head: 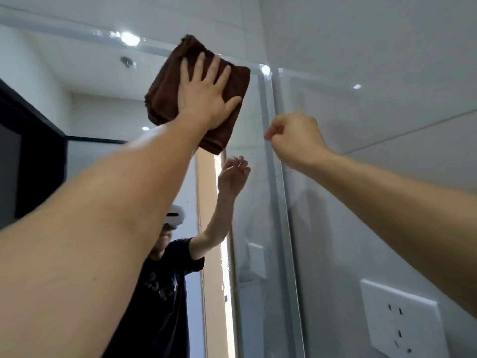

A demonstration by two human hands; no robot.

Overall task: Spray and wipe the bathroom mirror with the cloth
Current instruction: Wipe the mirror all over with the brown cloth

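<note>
White glossy wall tiles [387, 60] surround the bathroom mirror [103, 81], which serves as the landmark for everything else. High on the mirror, near its upper right corner, the folded brown cloth [165, 94] lies flat against the glass. The left hand [206, 91] presses it there with an open palm, its fingers [198, 65] spread wide and pointing up across the cloth, the thumb out toward the mirror's right edge. The left forearm reaches up from the lower left and covers much of the mirror's lower half.

Just beyond the mirror's right edge strip [273, 177], the right hand [294, 138] hangs in the air in front of the tiled wall, its fingers curled into a loose fist with nothing in them; whether it touches the edge strip cannot be told.

Inside the mirror, the reflection shows a raised arm, a dark T-shirt and a white headset. Right of the mirror and low on the side wall sits a white wall socket [402, 321].
</note>
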